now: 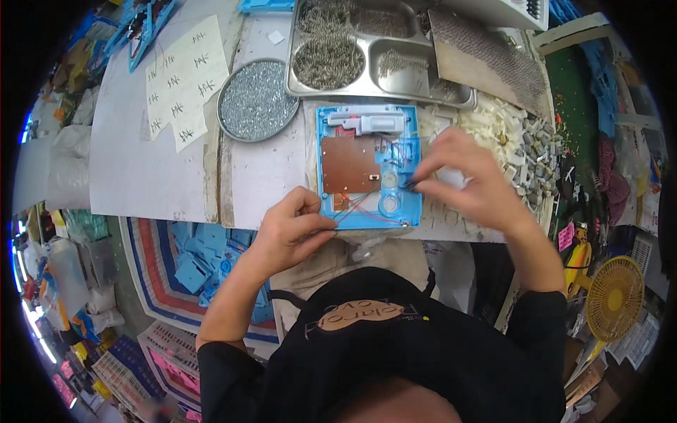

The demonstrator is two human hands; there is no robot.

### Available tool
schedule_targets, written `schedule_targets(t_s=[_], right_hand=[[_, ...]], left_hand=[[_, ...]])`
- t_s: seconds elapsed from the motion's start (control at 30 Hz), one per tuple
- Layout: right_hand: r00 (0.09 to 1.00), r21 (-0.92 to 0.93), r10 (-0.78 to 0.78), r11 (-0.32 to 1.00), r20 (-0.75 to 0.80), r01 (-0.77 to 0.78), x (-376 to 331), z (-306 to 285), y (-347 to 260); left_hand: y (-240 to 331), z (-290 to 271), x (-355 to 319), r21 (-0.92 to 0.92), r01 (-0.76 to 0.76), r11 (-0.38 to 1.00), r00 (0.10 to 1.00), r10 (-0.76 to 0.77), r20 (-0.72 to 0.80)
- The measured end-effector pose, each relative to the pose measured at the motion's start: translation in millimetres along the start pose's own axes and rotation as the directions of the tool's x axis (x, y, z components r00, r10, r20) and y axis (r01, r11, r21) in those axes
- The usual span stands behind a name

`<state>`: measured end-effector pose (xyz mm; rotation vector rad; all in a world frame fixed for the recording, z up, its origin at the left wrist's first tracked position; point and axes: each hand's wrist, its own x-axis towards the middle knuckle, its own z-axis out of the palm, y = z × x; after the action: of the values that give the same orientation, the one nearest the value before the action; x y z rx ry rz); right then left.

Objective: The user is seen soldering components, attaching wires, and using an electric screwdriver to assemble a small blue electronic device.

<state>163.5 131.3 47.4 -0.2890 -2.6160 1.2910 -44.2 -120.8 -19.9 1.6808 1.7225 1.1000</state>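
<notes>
My left hand has its fingertips against the lower left corner of the blue casing, just above the middle of the frame. My right hand has thumb and finger drawn together over its right side; blur there means I can't tell whether they clamp anything. I judge the casing light and stiff, its smooth plastic inclined to slide, so I'd hold the outer walls, clear of the fragile wires and brown board. Beyond sit a round dish, upper left, and a steel tray, top centre.
</notes>
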Motion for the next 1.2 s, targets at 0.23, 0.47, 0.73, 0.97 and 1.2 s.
schedule_targets(t_s=[0.23, 0.47, 0.73, 0.97, 1.2], right_hand=[[0.946, -0.251, -0.285, 0.915, 0.156, 0.317, 6, 43, 17], [0.911, -0.252, -0.406, 0.877, 0.069, 0.41, -6, 51, 36], [0.981, -0.667, 0.189, 0.725, -0.048, -0.173, -51, -39, 37], [0.984, -0.588, 0.052, 0.795, -0.172, -0.145, -60, -62, 46], [0.867, -0.179, 0.324, 0.893, -0.379, -0.412, -70, -56, 38]], left_hand=[[10, -5, -5, 0.102, -0.026, 0.994, 0.999, 0.023, 0.035], [7, -7, 4, 0.128, -0.065, 0.99, 0.994, 0.053, 0.099], [23, -17, 11, 0.179, 0.013, 0.984, 0.978, -0.05, 0.203], [37, -32, 112, 0.193, -0.132, 0.972, 0.989, 0.115, 0.097], [-21, 43, 266, 0.538, -0.03, 0.842, 0.981, -0.079, 0.18]])
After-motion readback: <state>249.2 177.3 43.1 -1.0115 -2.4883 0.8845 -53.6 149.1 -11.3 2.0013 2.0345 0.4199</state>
